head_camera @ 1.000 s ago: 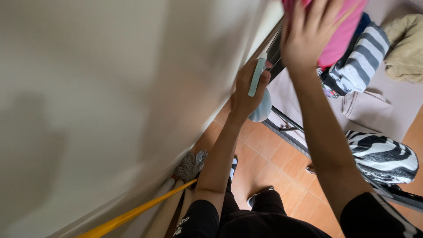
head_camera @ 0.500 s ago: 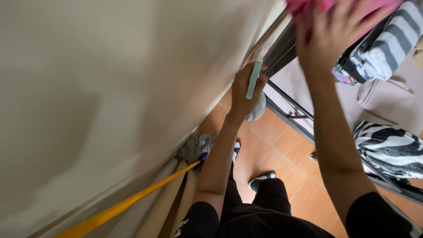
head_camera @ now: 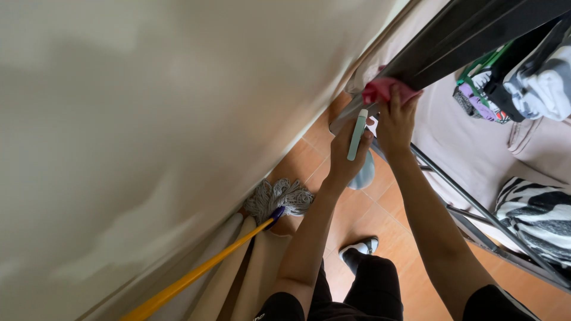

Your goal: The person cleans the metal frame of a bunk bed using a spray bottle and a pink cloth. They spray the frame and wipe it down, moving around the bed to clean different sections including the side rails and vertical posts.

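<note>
My left hand (head_camera: pixel 346 156) grips a pale green spray bottle (head_camera: pixel 359 148), its slim top pointing up and its rounded body below the fingers. Beside it, my right hand (head_camera: pixel 395 122) presses a pink cloth (head_camera: pixel 383 90) against the dark metal rail of a bed frame (head_camera: pixel 452 35). The two hands are close together, nearly touching, next to the cream wall (head_camera: pixel 148 119).
A mop with a yellow handle (head_camera: pixel 202 270) and grey string head (head_camera: pixel 279 199) leans against the wall at the lower left. A mattress (head_camera: pixel 464 137) carries striped and zebra-patterned fabrics (head_camera: pixel 535 214). Orange floor tiles (head_camera: pixel 309 160) and my shoe (head_camera: pixel 358 246) lie below.
My right hand with the pink cloth has come down from the upper area to the bed rail beside my left hand. The view has swung, showing more of the frame.
</note>
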